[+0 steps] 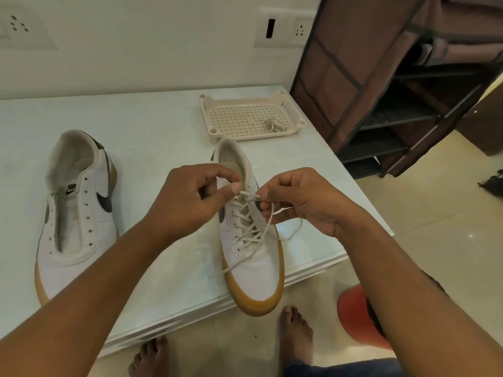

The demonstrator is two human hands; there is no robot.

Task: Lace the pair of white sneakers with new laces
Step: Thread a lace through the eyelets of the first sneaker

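Lace (248, 195) limp, thin, likely slippery; best gripped near tips. Left hand (190, 202) pinches one end, right hand (302, 202) the other, above shoe (255, 270).

There it is on the unlaced sneaker (79, 213): a small label (71, 188) is seen at the top of the tongue. Black letters "NIK" can be read on it, the rest of the word being lost at the label's edge. A small black swoosh mark is printed just beneath the letters. A larger black swoosh (104, 202) is carried on the same shoe's side panel, beside the row of eyelets. Over on the laced sneaker (253, 257), only a dark sliver of a swoosh (221, 216) is shown on its side, the rest being covered by the left hand (187, 202).
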